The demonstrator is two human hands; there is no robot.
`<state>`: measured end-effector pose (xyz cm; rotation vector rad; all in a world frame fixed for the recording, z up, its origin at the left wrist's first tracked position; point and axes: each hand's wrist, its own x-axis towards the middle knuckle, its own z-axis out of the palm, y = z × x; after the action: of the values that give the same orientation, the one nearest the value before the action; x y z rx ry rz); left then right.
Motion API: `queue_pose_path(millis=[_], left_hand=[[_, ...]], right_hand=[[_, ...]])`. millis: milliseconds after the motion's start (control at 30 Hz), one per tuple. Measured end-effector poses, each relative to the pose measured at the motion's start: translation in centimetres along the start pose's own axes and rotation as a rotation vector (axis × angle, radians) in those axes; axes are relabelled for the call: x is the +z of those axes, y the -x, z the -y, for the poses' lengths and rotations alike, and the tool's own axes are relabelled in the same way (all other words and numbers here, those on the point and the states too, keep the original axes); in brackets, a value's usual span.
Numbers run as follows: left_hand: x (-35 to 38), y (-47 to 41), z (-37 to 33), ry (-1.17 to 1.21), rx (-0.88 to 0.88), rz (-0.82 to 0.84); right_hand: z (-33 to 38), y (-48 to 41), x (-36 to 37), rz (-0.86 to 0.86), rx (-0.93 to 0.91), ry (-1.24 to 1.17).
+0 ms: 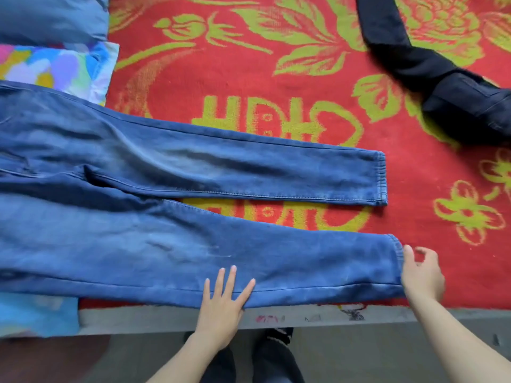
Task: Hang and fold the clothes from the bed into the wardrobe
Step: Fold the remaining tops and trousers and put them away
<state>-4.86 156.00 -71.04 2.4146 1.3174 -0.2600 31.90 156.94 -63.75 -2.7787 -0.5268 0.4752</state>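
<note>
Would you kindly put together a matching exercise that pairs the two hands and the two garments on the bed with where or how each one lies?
Things
1. left hand
2. right hand
3. blue jeans
4. black garment

Descriptions
A. at the hem of the near leg
B. top right on the red blanket
C. pressed flat on the near leg's edge
D. spread flat, legs pointing right

Pairs: 1-C, 2-A, 3-D, 4-B
</note>
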Motion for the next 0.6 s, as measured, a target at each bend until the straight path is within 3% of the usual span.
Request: queue_pose_path(millis=[133, 300, 400, 600], left_hand=[[0.2, 1.6, -0.6, 0.044, -0.078, 0.07], [-0.5, 2.5, 0.2, 0.02, -0.184, 0.192], [-0.4, 3.1, 1.6, -0.036, -0.235, 0.226], [-0.2, 3.2, 2.0, -0.091, -0.23, 0.235]], right_hand=[[-0.3, 2.0, 1.6, 0.03, -0.396, 0.248], [-1.0, 6.7, 5.7, 0.266, -0.929, 0.541], [-2.6, 7.3, 6.6, 0.458, -0.929, 0.742], [-5.9, 6.6, 6.2, 0.492, -0.95, 0.754]])
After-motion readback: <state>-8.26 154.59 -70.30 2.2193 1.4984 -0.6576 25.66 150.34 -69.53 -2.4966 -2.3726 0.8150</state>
